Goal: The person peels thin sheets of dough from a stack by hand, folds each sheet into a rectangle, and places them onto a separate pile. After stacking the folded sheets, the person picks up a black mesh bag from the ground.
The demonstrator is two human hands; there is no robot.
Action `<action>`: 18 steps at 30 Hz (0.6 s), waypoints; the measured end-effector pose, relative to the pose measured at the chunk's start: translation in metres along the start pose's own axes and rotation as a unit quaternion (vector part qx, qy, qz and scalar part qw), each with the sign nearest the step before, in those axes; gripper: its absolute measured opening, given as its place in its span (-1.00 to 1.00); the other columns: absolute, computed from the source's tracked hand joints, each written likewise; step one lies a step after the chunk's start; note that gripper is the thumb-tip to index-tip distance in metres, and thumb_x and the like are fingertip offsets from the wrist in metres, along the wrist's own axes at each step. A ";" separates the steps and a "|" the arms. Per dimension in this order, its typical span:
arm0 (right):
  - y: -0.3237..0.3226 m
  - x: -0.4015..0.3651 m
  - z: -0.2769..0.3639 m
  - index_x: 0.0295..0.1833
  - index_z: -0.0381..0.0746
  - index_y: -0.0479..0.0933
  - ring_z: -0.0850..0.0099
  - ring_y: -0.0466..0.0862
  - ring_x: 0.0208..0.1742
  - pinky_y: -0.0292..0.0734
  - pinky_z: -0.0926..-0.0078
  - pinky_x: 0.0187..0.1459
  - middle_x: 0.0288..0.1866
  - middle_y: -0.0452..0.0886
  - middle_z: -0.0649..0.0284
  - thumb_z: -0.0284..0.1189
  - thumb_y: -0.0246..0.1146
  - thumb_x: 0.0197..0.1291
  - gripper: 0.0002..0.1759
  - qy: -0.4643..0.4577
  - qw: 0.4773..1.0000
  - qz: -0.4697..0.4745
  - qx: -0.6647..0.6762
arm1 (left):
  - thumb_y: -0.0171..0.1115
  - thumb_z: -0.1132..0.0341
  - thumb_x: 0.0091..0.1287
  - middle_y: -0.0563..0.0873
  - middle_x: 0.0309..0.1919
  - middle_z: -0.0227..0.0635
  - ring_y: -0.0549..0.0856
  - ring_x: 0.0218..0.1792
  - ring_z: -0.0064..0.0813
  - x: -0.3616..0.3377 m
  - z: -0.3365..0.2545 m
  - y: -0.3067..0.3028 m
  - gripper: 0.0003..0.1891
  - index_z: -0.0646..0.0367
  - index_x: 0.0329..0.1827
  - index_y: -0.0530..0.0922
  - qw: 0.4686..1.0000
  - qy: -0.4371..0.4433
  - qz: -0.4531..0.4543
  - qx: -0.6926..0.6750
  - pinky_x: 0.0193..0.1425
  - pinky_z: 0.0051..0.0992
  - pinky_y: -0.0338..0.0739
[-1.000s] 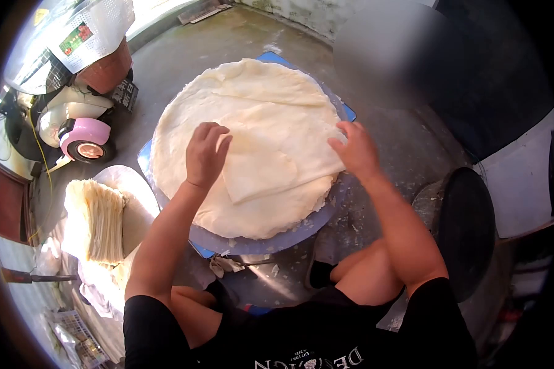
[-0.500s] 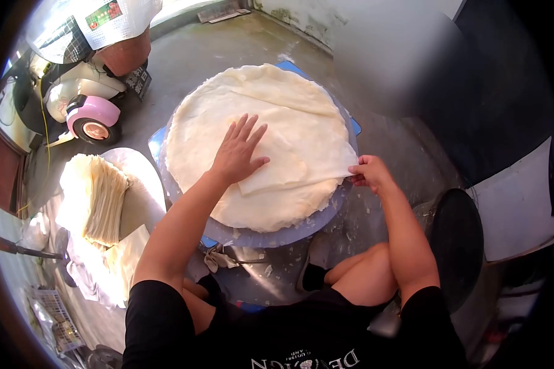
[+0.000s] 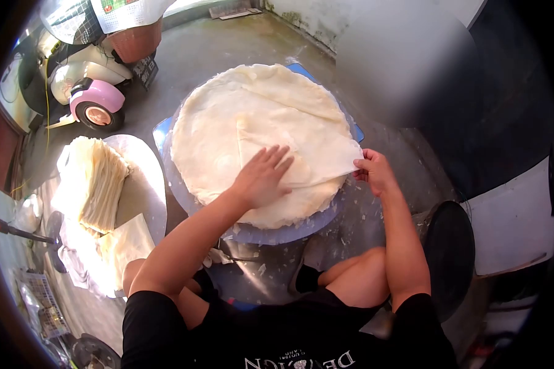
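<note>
A large round stack of thin, pale dough sheets (image 3: 228, 104) lies on a round translucent board (image 3: 271, 237), with blue corners showing beneath it. My left hand (image 3: 263, 178) rests flat on the stack right of its lower middle, fingers spread and slightly blurred. At the stack's right edge my right hand (image 3: 374, 172) pinches the rim of the top dough sheet between thumb and fingers, drawing it out to a point. A fold line runs from that pinch across the lower part of the stack.
On the left, a round board (image 3: 148, 166) carries a tall pile of folded sheets (image 3: 101, 184) and a flat square piece (image 3: 127, 249). Behind it stands a scooter with a pink fender (image 3: 101, 95). A dark round disc (image 3: 449, 258) leans at the right. Scraps litter the floor.
My left hand has slid down and to the right across the dough, uncovering a fold near the middle. The right hand keeps its pinch on the edge. The view has shifted slightly.
</note>
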State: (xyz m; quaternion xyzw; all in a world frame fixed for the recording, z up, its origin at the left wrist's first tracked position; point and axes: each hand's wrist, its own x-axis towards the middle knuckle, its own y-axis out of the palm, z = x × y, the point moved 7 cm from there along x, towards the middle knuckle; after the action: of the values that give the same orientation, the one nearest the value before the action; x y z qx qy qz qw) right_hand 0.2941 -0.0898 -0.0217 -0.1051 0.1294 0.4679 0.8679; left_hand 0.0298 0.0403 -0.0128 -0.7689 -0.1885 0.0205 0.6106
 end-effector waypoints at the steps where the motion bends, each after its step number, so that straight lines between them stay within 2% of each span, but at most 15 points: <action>1: 0.009 -0.004 0.007 -0.03 -0.25 0.60 0.52 0.67 -0.45 0.61 0.55 -0.35 -0.25 0.71 0.29 -0.54 0.33 0.21 -0.79 0.002 1.000 0.002 -0.002 | 0.31 -0.07 0.34 0.27 0.56 -0.07 0.18 0.60 -0.06 -0.005 -0.016 0.010 -0.18 0.24 0.54 0.28 0.999 0.018 0.026 -0.022 0.67 -0.12 0.05; 3: 0.037 -0.012 0.034 -0.01 -0.28 0.58 0.54 0.68 -0.39 0.62 0.57 -0.32 -0.25 0.70 0.32 -0.53 0.30 0.25 -0.80 -0.062 0.998 0.025 -0.018 | 0.28 -0.06 0.37 0.28 0.56 -0.07 0.18 0.59 -0.05 -0.012 -0.037 0.028 -0.21 0.24 0.54 0.28 0.995 0.043 0.078 -0.052 0.66 -0.12 0.07; 4: 0.059 -0.018 0.048 0.01 -0.30 0.58 0.56 0.67 -0.36 0.62 0.58 -0.30 -0.24 0.70 0.31 -0.53 0.29 0.25 -0.77 -0.098 0.994 0.038 -0.030 | 0.25 -0.04 0.39 0.33 0.52 -0.07 0.22 0.57 -0.04 -0.016 -0.044 0.031 -0.22 0.24 0.54 0.27 0.997 0.062 0.037 -0.026 0.64 -0.12 0.09; 5: 0.084 -0.022 0.058 0.04 -0.32 0.59 0.58 0.67 -0.32 0.62 0.58 -0.28 -0.23 0.70 0.31 -0.54 0.28 0.25 -0.75 -0.135 0.989 0.049 -0.041 | 0.25 -0.04 0.39 0.33 0.52 -0.07 0.22 0.57 -0.04 -0.017 -0.048 0.029 -0.22 0.24 0.54 0.27 0.997 0.060 0.037 -0.025 0.64 -0.12 0.09; 7: 0.137 -0.018 0.058 0.04 -0.41 0.58 0.49 0.67 -0.32 0.60 0.53 -0.28 -0.27 0.71 0.24 -0.50 0.27 0.20 -0.69 -0.178 0.977 0.079 -0.089 | 0.23 0.03 0.37 0.40 0.46 -0.07 0.25 0.55 -0.09 -0.019 -0.055 0.021 -0.29 0.24 0.50 0.33 0.998 0.052 0.026 -0.013 0.63 -0.11 0.11; 8: 0.162 -0.015 0.055 0.01 -0.39 0.60 0.38 0.68 -0.32 0.60 0.43 -0.23 -0.34 0.69 0.14 -0.49 0.27 0.14 -0.68 -0.257 0.944 0.076 -0.191 | 0.23 0.03 0.37 0.40 0.46 -0.07 0.25 0.55 -0.09 -0.023 -0.057 0.026 -0.29 0.24 0.50 0.33 0.998 0.055 0.031 -0.009 0.63 -0.11 0.11; 9: 0.190 -0.021 0.055 0.01 -0.34 0.62 0.20 0.70 -0.28 0.61 0.30 -0.16 -0.34 0.68 0.03 -0.47 0.26 0.11 -0.67 -0.283 0.921 0.072 -0.258 | 0.24 0.07 0.34 0.46 0.40 -0.08 0.32 0.51 -0.10 -0.027 -0.057 0.031 -0.34 0.24 0.44 0.40 0.998 0.049 0.008 -0.036 0.59 -0.12 0.19; 10: 0.212 -0.023 0.044 0.03 -0.28 0.64 0.08 0.72 -0.22 0.62 0.23 -0.12 -0.26 0.72 0.01 -0.42 0.27 0.13 -0.66 -0.295 0.901 0.085 -0.306 | 0.25 0.10 0.31 0.52 0.34 -0.10 0.39 0.46 -0.11 -0.030 -0.056 0.031 -0.39 0.23 0.37 0.47 0.997 0.042 -0.016 -0.063 0.55 -0.14 0.26; 11: 0.230 -0.017 0.027 0.01 -0.26 0.66 0.07 0.73 -0.17 0.62 0.22 -0.11 -0.22 0.74 0.01 -0.32 0.34 0.14 -0.65 -0.305 0.867 0.106 -0.380 | 0.25 0.10 0.31 0.52 0.34 -0.10 0.39 0.46 -0.11 -0.032 -0.058 0.029 -0.39 0.23 0.37 0.47 0.997 0.042 -0.014 -0.058 0.55 -0.14 0.26; 13: 0.247 -0.018 0.013 -0.01 -0.23 0.66 0.10 0.74 -0.16 0.62 0.22 -0.09 -0.21 0.76 0.05 -0.22 0.37 0.16 -0.63 -0.295 0.831 0.173 -0.438 | 0.27 0.21 0.28 0.65 0.17 -0.15 0.59 0.27 -0.13 -0.037 -0.053 0.029 -0.54 0.22 0.22 0.58 0.990 -0.016 0.025 -0.139 0.40 -0.18 0.43; 14: 0.246 -0.015 0.013 -0.01 -0.23 0.66 0.10 0.74 -0.16 0.62 0.22 -0.09 -0.21 0.76 0.05 -0.22 0.37 0.16 -0.63 -0.297 0.831 0.175 -0.436 | 0.27 0.21 0.28 0.65 0.17 -0.15 0.59 0.27 -0.13 -0.043 -0.052 0.027 -0.54 0.22 0.22 0.58 0.990 -0.019 0.025 -0.136 0.40 -0.18 0.43; 16: 0.224 -0.010 0.034 -0.02 -0.19 0.66 0.08 0.74 -0.16 0.62 0.20 -0.09 -0.22 0.76 0.08 -0.15 0.39 0.17 -0.61 -0.243 0.892 0.157 -0.346 | 0.29 0.33 0.27 0.73 -0.02 -0.18 0.70 0.04 -0.12 -0.058 -0.059 -0.007 -0.70 0.20 0.05 0.65 0.983 0.052 -0.150 -0.094 0.19 -0.21 0.56; 17: 0.209 -0.007 0.043 -0.01 -0.18 0.66 0.08 0.74 -0.15 0.62 0.19 -0.08 -0.22 0.76 0.07 -0.14 0.39 0.18 -0.61 -0.228 0.893 0.104 -0.374 | 0.29 0.33 0.27 0.73 -0.02 -0.18 0.70 0.04 -0.12 -0.062 -0.056 -0.014 -0.70 0.20 0.05 0.65 0.983 0.048 -0.153 -0.094 0.19 -0.21 0.56; 18: 0.191 -0.005 0.048 -0.01 -0.17 0.65 0.07 0.75 -0.14 0.62 0.17 -0.08 -0.22 0.76 0.07 -0.12 0.39 0.18 -0.60 -0.210 0.890 0.048 -0.401 | 0.31 0.35 0.24 0.73 -0.07 -0.19 0.70 0.01 -0.13 -0.067 -0.045 -0.028 -0.72 0.21 -0.01 0.66 0.976 -0.008 -0.188 -0.109 0.13 -0.24 0.58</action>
State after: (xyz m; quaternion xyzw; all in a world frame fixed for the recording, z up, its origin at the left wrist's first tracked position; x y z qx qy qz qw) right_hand 0.1370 0.0243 0.0136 -0.3371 -0.2502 0.5322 0.7352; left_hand -0.0280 -0.0180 0.0122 -0.7812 -0.3359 -0.1090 0.5149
